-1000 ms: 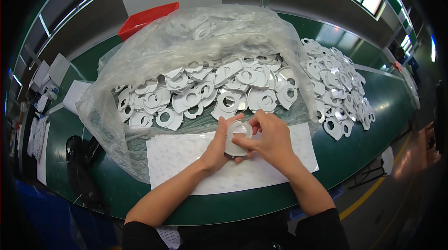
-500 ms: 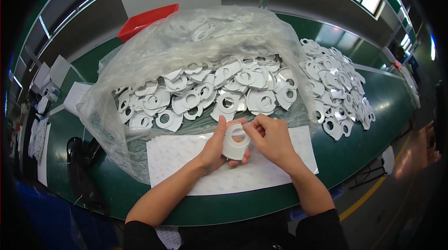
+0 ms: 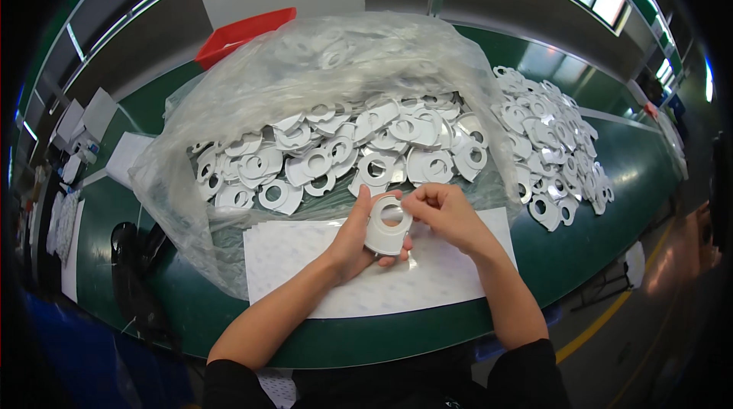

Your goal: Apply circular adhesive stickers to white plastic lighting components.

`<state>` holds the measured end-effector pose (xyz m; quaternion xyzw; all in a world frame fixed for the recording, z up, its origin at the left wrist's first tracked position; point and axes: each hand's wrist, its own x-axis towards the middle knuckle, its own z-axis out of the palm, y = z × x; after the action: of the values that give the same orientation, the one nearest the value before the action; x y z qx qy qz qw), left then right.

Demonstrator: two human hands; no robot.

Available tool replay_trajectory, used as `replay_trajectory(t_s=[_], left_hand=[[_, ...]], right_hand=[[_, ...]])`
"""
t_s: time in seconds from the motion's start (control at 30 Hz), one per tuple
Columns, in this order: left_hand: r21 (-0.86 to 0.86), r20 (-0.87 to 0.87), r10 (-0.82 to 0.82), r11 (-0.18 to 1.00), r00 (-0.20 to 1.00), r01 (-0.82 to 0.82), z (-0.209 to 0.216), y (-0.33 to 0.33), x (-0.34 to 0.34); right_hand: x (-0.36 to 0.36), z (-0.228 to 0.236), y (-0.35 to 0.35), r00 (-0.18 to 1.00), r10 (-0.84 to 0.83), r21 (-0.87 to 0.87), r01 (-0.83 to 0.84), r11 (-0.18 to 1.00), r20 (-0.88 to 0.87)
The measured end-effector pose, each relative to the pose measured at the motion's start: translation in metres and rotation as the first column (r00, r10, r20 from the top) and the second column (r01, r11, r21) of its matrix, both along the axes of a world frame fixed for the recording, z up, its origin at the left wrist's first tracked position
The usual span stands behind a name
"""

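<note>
Left hand (image 3: 353,241) cups the ring (image 3: 386,223); right hand (image 3: 443,210) fingers pinch its upper rim. Best work slowly, ring steady over the sheet (image 3: 427,279).

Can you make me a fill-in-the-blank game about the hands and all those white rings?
1. The left hand holds one white ring-shaped part with a round ____ in its middle.
2. The right hand pinches the part at its ____ edge.
3. Behind the hands, many more parts fill a clear ____ bag.
4. Under the hands lies a white sheet on a ____ table.

Missing words: hole; upper; plastic; green
</note>
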<state>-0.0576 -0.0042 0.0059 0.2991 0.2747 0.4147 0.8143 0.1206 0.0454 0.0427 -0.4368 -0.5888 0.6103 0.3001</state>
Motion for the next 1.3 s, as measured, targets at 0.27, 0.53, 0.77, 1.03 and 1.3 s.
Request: replay_trajectory(t_s=[0.27, 0.53, 0.77, 1.03, 1.3], left_hand=[[0.156, -0.179, 0.222, 0.968, 0.959, -0.195, 0.033, 0.012, -0.022], [0.810, -0.468, 0.867, 0.498, -0.170, 0.310, 0.013, 0.025, -0.082], [0.784, -0.517, 0.839, 0.544, -0.170, 0.298, -0.003, 0.035, -0.083], [0.749, -0.486, 0.747, 0.624, 0.454, -0.223, 0.044, 0.023, -0.064], [-0.002, 0.260, 0.366, 0.925, 0.894, -0.379, 0.004, 0.007, -0.019]], right_hand=[[0.063, -0.006, 0.042, 0.740, -0.469, -0.061, 0.506, 0.861, -0.482], [0.026, 0.003, 0.028, 0.810, -0.487, 0.232, 0.568, 0.789, -0.327], [-0.029, -0.015, -0.038, 0.883, 0.258, 0.695, -0.469, 0.544, 0.393], [-0.039, -0.023, -0.051, 0.853, 0.150, 0.647, -0.482, 0.591, 0.499], [-0.024, -0.017, -0.039, 0.830, -0.088, 0.660, -0.369, 0.654, 0.551]])
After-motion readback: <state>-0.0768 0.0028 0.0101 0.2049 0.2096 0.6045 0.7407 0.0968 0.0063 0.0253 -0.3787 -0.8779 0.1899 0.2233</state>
